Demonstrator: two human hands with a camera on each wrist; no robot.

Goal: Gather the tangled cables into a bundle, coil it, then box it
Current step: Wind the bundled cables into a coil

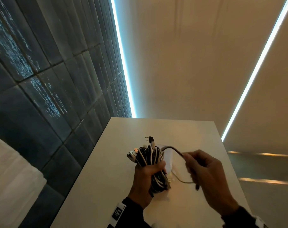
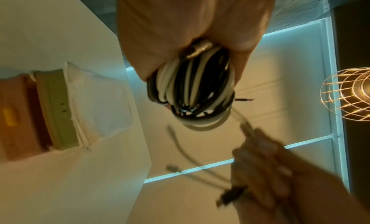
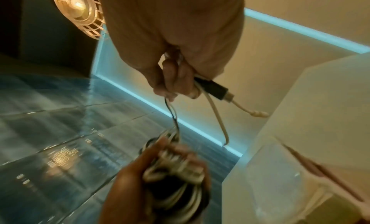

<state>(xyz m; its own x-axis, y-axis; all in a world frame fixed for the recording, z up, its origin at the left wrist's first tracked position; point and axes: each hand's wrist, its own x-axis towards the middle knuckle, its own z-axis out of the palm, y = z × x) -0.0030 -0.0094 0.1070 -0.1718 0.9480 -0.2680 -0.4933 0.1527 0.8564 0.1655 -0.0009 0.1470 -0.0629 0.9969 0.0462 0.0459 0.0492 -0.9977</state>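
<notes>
Above the white table [image 1: 97, 170], my left hand [image 1: 149, 173] grips a folded bundle of black and white cables [image 1: 148, 155] around its middle, with several plugs sticking out at the top. Seen from the left wrist, the bundle's looped end [image 2: 192, 92] hangs below the palm. One dark cable [image 1: 172, 148] arcs from the bundle to my right hand [image 1: 199, 167], which pinches loose cable ends. The right wrist view shows a black USB plug [image 3: 217, 88] and a white cable [image 3: 218, 121] hanging from those fingers [image 3: 172, 78]. A clear plastic box [image 2: 96, 100] lies on the table.
Green and brown flat objects [image 2: 54, 108] sit beside the clear box. A dark tiled wall [image 1: 49, 79] runs along the table's left side. A wire-cage lamp [image 2: 348, 94] glows nearby. Bare tabletop [image 1: 181, 132] lies beyond the hands.
</notes>
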